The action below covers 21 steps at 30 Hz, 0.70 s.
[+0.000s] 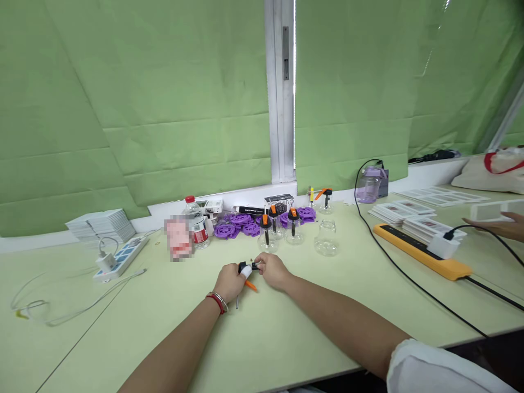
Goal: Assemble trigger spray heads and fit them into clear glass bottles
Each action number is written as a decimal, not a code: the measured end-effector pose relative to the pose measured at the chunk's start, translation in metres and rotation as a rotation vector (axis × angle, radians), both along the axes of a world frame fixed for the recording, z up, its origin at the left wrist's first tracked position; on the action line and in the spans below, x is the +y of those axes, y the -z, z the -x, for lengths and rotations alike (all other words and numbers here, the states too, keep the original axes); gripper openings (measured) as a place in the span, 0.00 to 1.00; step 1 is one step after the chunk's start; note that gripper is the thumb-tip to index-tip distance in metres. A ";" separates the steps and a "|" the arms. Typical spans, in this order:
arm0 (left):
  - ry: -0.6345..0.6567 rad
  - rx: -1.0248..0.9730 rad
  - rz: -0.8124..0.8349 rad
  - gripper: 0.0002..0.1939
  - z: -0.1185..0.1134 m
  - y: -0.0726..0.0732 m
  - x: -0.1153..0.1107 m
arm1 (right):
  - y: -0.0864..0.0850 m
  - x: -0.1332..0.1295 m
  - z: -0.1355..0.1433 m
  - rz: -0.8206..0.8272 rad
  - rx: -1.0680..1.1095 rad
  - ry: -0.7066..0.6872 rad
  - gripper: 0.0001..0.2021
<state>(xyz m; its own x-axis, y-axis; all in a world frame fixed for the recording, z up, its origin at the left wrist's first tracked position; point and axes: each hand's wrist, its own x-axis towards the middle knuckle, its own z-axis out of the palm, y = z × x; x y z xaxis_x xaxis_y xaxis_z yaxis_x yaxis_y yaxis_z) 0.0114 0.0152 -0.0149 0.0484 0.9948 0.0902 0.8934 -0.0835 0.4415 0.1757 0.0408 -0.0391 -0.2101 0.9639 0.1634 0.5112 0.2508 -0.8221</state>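
Note:
My left hand point(228, 283) is closed round a black spray head point(242, 267) with an orange trigger point(251, 286) pointing down to the right. White wrapping covers a fingertip of this hand. A thin grey rod point(237, 302) sticks out below the same hand. Pinched fingers of my right hand point(273, 271) touch the spray head's other end; any small part between them is too small to make out. Just beyond stand several clear glass bottles point(268, 244) topped with black and orange spray heads. To their right is a glass bottle point(326, 243) without a head.
Purple plastic pieces point(241, 225), a red-capped water bottle point(200, 232) and a blurred pink item point(179, 238) sit behind. Power strips lie left point(123, 259) and right point(421, 251), with cables across the table. Another person's hand point(505, 226) is at far right near stacked cards point(429, 228).

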 end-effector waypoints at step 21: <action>-0.266 0.019 -0.025 0.24 0.048 -0.014 0.005 | -0.009 0.023 -0.047 0.264 0.204 0.052 0.05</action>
